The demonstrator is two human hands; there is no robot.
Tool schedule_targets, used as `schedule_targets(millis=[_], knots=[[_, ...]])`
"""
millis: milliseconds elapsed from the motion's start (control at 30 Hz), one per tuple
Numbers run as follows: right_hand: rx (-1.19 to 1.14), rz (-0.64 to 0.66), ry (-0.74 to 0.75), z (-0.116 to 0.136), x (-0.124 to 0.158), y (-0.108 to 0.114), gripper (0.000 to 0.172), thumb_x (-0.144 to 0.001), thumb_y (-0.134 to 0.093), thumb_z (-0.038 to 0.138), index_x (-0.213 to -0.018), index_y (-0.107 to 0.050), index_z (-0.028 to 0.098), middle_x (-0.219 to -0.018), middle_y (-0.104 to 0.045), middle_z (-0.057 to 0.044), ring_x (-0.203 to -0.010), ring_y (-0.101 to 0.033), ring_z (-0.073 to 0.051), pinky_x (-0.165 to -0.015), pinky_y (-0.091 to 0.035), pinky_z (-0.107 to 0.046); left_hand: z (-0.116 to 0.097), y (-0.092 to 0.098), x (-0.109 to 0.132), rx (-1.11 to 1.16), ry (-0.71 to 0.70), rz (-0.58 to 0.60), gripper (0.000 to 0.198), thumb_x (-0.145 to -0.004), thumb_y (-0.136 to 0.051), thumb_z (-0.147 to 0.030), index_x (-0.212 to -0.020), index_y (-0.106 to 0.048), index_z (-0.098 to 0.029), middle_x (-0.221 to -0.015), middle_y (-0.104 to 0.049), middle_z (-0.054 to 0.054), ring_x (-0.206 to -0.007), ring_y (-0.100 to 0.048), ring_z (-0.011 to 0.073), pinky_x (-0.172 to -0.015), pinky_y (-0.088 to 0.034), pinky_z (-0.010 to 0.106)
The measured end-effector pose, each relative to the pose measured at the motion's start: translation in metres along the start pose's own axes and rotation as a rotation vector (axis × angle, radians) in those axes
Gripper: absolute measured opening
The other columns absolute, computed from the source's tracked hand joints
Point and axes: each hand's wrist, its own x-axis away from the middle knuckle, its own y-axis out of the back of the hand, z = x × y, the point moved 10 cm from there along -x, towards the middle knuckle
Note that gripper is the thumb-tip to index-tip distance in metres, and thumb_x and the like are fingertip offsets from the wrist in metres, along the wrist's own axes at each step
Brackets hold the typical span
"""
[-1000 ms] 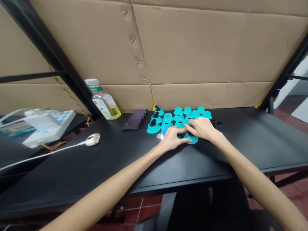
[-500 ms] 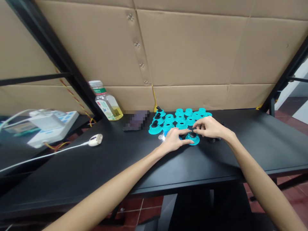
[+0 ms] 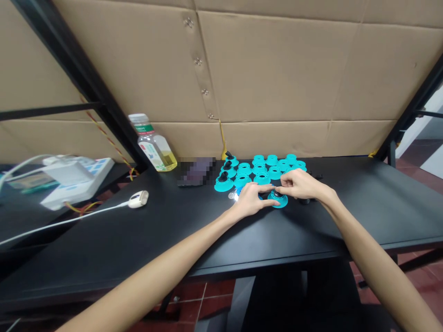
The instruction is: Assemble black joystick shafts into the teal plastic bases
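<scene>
On the black table (image 3: 173, 235), several teal flanged plastic pieces (image 3: 263, 169) stand in rows near the cardboard wall. Three at the left (image 3: 224, 181) carry black inserts. One teal piece (image 3: 278, 199) sits apart at the front with a small black part on top. My left hand (image 3: 251, 199) rests beside it, fingers curled against its left edge. My right hand (image 3: 300, 184) pinches the black part on top of that piece. A few loose black parts (image 3: 304, 200) lie just right of my right hand.
A bottle of yellow liquid (image 3: 154, 145) stands at the back left, with a blurred dark object (image 3: 197, 171) beside it. A white corded device (image 3: 138, 199) lies on the left. A white power strip and boxes (image 3: 69, 180) sit on a lower shelf. Black frame bars flank the table.
My right hand lifted from the front teal piece and came back pinching a small black part onto its top. My left hand stayed against the piece.
</scene>
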Motion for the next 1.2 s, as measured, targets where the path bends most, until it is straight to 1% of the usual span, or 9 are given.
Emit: schedule_targets(millis=[133,267,333,400,500,700,900,1033,1200], knots=[[0.056,-0.029,0.014,0.006,-0.004,-0.006,0.054,-0.09,-0.043,0.048,-0.046,-0.034,0.018,-0.044,-0.033,0.004,-0.046,-0.025,-0.007,-0.049,-0.018,-0.026,0.001,0.0,0.0,-0.033,0.005,0.007,0.037,-0.076,-0.07,-0.05,-0.103,-0.074,-0.024,-0.088,-0.075,0.002,-0.076,-0.064,0.0176,-0.083,-0.045,0.032],[-0.026,-0.038,0.023,0.006,0.001,0.004,0.052,-0.092,-0.042,0.047,-0.051,-0.049,0.016,-0.046,-0.044,0.002,-0.045,-0.034,-0.007,-0.049,-0.023,-0.024,-0.001,0.001,0.0,-0.01,-0.003,0.001,0.042,-0.076,-0.07,-0.05,-0.11,-0.071,-0.025,-0.096,-0.075,0.004,-0.079,-0.065,0.019,-0.08,-0.046,0.031],[-0.125,-0.037,0.012,0.003,0.004,0.011,0.039,-0.089,-0.049,0.044,-0.066,-0.062,0.015,-0.049,-0.052,0.002,-0.046,-0.041,-0.008,-0.05,-0.028,-0.023,-0.002,0.002,0.0,0.003,-0.011,0.0,0.045,-0.076,-0.07,-0.05,-0.113,-0.07,-0.025,-0.099,-0.075,0.005,-0.081,-0.065,0.0199,-0.079,-0.046,0.031],[-0.239,0.039,0.02,0.002,0.007,0.008,0.027,-0.086,-0.055,0.039,-0.09,-0.069,0.016,-0.057,-0.059,0.001,-0.047,-0.049,-0.009,-0.05,-0.033,-0.022,-0.003,0.002,0.001,0.009,-0.017,0.0,0.046,-0.076,-0.069,-0.05,-0.113,-0.07,-0.024,-0.1,-0.075,0.006,-0.081,-0.065,0.0204,-0.078,-0.046,0.031],[-0.301,0.149,0.03,0.003,0.007,-0.004,0.029,-0.082,-0.059,0.034,-0.103,-0.07,0.017,-0.062,-0.063,0.0,-0.048,-0.053,-0.01,-0.051,-0.036,-0.022,-0.002,0.0,0.001,0.004,-0.019,0.009,0.046,-0.076,-0.069,-0.051,-0.113,-0.07,-0.023,-0.098,-0.075,0.006,-0.079,-0.064,0.0199,-0.077,-0.046,0.031],[-0.182,0.072,0.01,0.004,-0.002,-0.01,0.022,-0.083,-0.061,0.035,-0.085,-0.068,0.014,-0.056,-0.06,0.0,-0.053,-0.052,-0.011,-0.054,-0.033,-0.022,0.002,-0.001,-0.001,-0.025,-0.024,0.007,0.046,-0.077,-0.067,-0.053,-0.109,-0.072,-0.021,-0.091,-0.075,0.004,-0.07,-0.057,0.0149,-0.076,-0.044,0.028],[0.169,-0.104,0.01,0.005,-0.007,-0.004,0.034,-0.09,-0.049,0.044,-0.072,-0.057,0.016,-0.064,-0.059,-0.001,-0.057,-0.044,-0.01,-0.053,-0.024,-0.023,0.002,-0.002,-0.001,-0.043,-0.028,0.017,0.04,-0.079,-0.065,-0.054,-0.098,-0.075,-0.021,-0.082,-0.074,0.001,-0.069,-0.057,0.0149,-0.075,-0.044,0.028],[0.26,-0.088,-0.043,0.0,-0.008,-0.008,0.039,-0.094,-0.042,0.042,-0.071,-0.06,0.017,-0.066,-0.061,-0.002,-0.059,-0.047,-0.012,-0.053,-0.02,-0.025,-0.002,0.0,-0.001,-0.049,-0.039,0.018,0.037,-0.08,-0.063,-0.053,-0.097,-0.074,-0.023,-0.09,-0.075,0.001,-0.074,-0.061,0.0166,-0.086,-0.043,0.033],[0.41,-0.085,-0.196,-0.01,-0.007,-0.004,0.054,-0.096,-0.034,0.045,-0.067,-0.067,0.015,-0.066,-0.065,-0.009,-0.061,-0.055,-0.016,-0.054,-0.021,-0.027,-0.006,0.0,-0.001,-0.029,-0.03,0.03,0.041,-0.08,-0.064,-0.052,-0.111,-0.07,-0.026,-0.107,-0.073,0.001,-0.09,-0.066,0.0223,-0.098,-0.038,0.04]])
